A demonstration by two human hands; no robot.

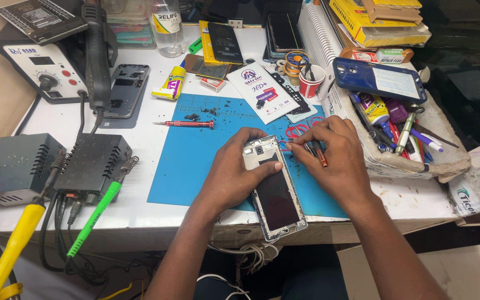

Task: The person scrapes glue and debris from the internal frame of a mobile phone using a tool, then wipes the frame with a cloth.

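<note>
item: opened phone frame (274, 189), lying lengthwise on the blue mat (195, 161) near the counter's (140, 214) front edge, dark inner panel facing up. left hand (231, 175) is resting on its left side, thumb pressing across the upper panel, grip pressed on the frame. right hand (337, 158) is hovering at its top right corner, grip pinching a thin tool (319, 155) with an orange handle; its tip cannot be made out.

packages and labels: white flat packet (262, 91) with dark and purple print is lying slanted at the mat's far edge. yellow glue tube (171, 83) is lying left of it. small white and red box (213, 84) is sitting between them. clear plastic bottle (167, 28) with a white label is standing at the back. yellow cardboard boxes (379, 22) are stacking at the far right. red paper cup (311, 81) is standing beside the packet.

surface and room: white counter, scuffed, mat speckled with dark debris. red screwdriver (184, 124) is lying on the mat's left edge. blue phone case (380, 79) is resting on a cluttered tool tray (418, 161). grey soldering station (45, 66) and two black power units (56, 166) are occupying the left side.
</note>
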